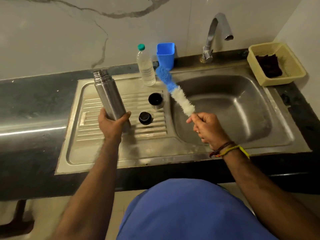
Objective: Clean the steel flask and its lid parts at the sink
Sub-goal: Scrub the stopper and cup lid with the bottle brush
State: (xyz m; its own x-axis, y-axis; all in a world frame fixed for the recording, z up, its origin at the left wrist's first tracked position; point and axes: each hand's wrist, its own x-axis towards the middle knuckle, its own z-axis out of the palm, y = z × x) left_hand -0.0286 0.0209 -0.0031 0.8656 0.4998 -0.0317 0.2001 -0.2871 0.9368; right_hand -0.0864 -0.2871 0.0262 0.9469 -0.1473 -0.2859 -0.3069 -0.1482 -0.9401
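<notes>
Left hand (110, 124) fingers clamped on steel flask (108, 95), lifted over drainboard (97, 153); right hand (207, 129) fingers clamped on bottle brush (174, 90) above basin's left edge. Lid cup (155, 100), stopper (145, 118) stand between.

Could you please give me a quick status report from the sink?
Left hand grips steel flask, open mouth up. Right hand holds bottle brush, not yet inserted. Two lid parts on drainboard. Nothing blocking.

Dark stone counter (34, 94) carrying inset steel sink unit (97, 163); on ribbed drainboard: clear green-capped plastic bottle (146, 68), steel cup-lid (155, 100), black stopper (145, 118). Beige basket (294, 66) at right.
</notes>
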